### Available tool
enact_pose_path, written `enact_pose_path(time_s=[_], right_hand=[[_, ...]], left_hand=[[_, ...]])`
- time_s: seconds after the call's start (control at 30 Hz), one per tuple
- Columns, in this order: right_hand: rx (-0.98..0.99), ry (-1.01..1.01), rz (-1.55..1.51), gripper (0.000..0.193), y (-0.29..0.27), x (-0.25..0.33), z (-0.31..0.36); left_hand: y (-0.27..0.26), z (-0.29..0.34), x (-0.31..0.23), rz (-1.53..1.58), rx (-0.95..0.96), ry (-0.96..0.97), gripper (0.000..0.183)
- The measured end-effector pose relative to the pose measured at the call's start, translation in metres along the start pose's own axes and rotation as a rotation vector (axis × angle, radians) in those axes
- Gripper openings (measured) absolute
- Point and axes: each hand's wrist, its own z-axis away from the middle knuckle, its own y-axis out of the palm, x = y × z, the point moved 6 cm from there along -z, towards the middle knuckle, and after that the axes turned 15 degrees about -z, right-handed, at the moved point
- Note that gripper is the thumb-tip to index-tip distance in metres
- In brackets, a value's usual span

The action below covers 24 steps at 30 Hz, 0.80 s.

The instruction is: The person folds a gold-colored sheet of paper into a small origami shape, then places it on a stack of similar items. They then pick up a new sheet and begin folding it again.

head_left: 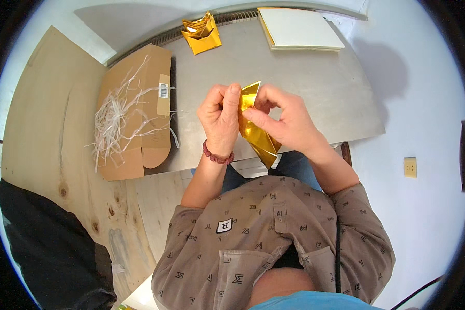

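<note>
A sheet of shiny gold foil paper (258, 136), partly folded, hangs between my hands above the front edge of the table. My left hand (219, 109) pinches its left side, thumb up and fingers curled. On the right, my right hand (285, 114) grips the paper with the thumb pressed on the gold face and the fingers behind it. A pale edge of the sheet shows at its top and lower corner. The fingertips behind the paper are hidden.
Folded gold paper pieces (205, 41) stand nested at the back of the metal table (325, 98). A stack of white-backed sheets (302, 30) lies at the back right. To the left, a cardboard box (155, 77) carries a tangle of clear plastic strips (113, 120). Black cloth (46, 243) hangs lower left.
</note>
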Motion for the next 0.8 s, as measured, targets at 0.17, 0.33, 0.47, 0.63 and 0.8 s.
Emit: enact_pose_path(time_s=[0.17, 0.33, 0.47, 0.63, 0.8], right_hand=[[-0.103, -0.106, -0.28, 0.015, -0.008, 0.006, -0.006], [-0.066, -0.063, -0.309, 0.014, -0.01, 0.004, -0.007], [-0.066, -0.054, -0.292, 0.014, -0.014, 0.005, -0.006], [-0.006, -0.064, -0.241, 0.014, -0.018, 0.007, -0.011], [0.023, 0.007, -0.249, 0.013, -0.019, 0.005, -0.011]], left_hand=[[0.004, 0.005, -0.005, -0.041, 0.024, -0.001, 0.027], [0.006, 0.008, -0.008, -0.094, 0.028, 0.053, 0.022], [0.006, 0.009, -0.008, -0.155, 0.037, 0.072, 0.015], [0.006, 0.01, -0.01, -0.271, 0.037, 0.126, 0.013], [0.004, 0.009, -0.011, -0.302, 0.014, 0.176, 0.015]])
